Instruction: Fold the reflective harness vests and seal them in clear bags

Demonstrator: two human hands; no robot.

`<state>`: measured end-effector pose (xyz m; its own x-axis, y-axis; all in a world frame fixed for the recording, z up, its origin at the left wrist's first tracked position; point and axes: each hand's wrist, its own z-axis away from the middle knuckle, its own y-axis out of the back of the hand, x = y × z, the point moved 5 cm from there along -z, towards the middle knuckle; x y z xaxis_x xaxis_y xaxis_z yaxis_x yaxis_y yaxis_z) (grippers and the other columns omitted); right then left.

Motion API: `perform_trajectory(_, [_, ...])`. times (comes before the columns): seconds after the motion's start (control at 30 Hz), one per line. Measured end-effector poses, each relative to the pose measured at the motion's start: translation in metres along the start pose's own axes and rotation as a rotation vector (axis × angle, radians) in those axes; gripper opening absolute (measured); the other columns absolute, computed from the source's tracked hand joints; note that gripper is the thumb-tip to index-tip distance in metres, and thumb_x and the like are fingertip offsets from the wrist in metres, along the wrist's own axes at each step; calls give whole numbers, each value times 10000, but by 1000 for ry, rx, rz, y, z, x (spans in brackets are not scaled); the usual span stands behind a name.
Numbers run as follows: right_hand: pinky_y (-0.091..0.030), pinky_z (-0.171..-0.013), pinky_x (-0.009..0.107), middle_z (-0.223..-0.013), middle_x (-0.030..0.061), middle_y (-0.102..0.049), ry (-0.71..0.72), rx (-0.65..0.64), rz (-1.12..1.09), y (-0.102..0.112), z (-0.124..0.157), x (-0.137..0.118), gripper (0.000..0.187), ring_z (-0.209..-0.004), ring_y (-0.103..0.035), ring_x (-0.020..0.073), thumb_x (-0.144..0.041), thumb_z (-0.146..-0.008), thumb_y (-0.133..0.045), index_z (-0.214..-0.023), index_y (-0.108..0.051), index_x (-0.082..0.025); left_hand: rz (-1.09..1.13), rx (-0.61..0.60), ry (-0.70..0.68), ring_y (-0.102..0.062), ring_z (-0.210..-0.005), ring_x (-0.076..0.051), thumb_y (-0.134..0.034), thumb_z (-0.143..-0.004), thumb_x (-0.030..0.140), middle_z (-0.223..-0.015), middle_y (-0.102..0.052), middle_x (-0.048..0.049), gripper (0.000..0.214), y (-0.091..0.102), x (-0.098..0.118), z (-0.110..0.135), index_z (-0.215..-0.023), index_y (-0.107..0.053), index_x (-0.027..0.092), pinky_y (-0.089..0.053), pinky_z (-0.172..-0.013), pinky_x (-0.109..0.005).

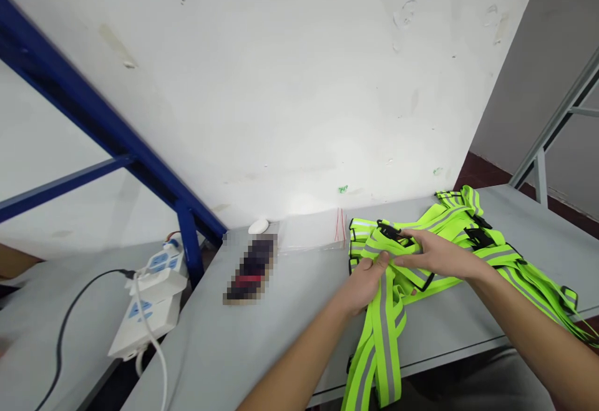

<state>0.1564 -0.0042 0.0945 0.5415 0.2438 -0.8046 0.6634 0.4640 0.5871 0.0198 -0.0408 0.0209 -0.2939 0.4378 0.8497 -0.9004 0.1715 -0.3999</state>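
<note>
Neon yellow-green reflective straps (386, 330) with a grey stripe hang over the table's front edge from my left hand (365, 283). That hand is closed on the strap, its thumb pressed on top. My right hand (437, 254) grips the same strap bundle close to a black plastic buckle (388, 230), with its thumb and fingers on the webbing. Some fingertips are hidden by the straps. Beneath and to the right lies a pile of more reflective straps (503, 252) with black buckles.
A grey table (299, 311) runs along a white wall (290, 87). On it lie clear plastic bags (304, 231), a white round object (258, 227) and a pixelated dark item (253, 270). White power strips (150, 305) with cables and a blue metal frame (189, 242) stand at the left.
</note>
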Motion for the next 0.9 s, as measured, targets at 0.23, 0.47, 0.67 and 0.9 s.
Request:
perform_trajectory(0.23, [-488, -717, 288, -920, 14, -704, 127, 93, -118, 4, -2, -13, 274, -833, -624, 218, -326, -802, -589, -1024, -682, -196, 5, -78, 45, -625, -543, -162, -859, -595, 357, -618, -646, 2, 512, -8, 3, -2, -984, -583, 171, -504, -494, -265])
perform_trajectory(0.47, [-371, -474, 241, -832, -8, -659, 18, 97, -40, 26, -16, -16, 351, -513, -466, 105, -379, -735, -650, -1034, -666, -195, -9, -303, 143, -618, -541, -146, -857, -589, 383, -728, -647, -25, 420, -9, 0, 3, -839, -627, 136, -509, -543, -299])
perform_trajectory(0.67, [-361, -499, 243, -883, 3, -667, 109, 154, 93, 42, -19, -20, 345, -534, -471, 106, -416, -771, -622, -1025, -674, -189, -189, -240, 52, -508, -459, -81, -766, -687, 488, -686, -613, -10, 407, -10, 21, 10, -807, -606, 134, -407, -501, -250])
perform_trajectory(0.9, [-404, -553, 267, -901, 32, -716, 189, 334, 609, 15, -9, -23, 350, -667, -605, 184, -204, -879, -475, -1202, -607, -230, -263, -180, -39, -522, -519, -97, -710, -751, 434, -806, -633, -39, 326, -4, 26, 7, -878, -631, 145, -435, -543, -274])
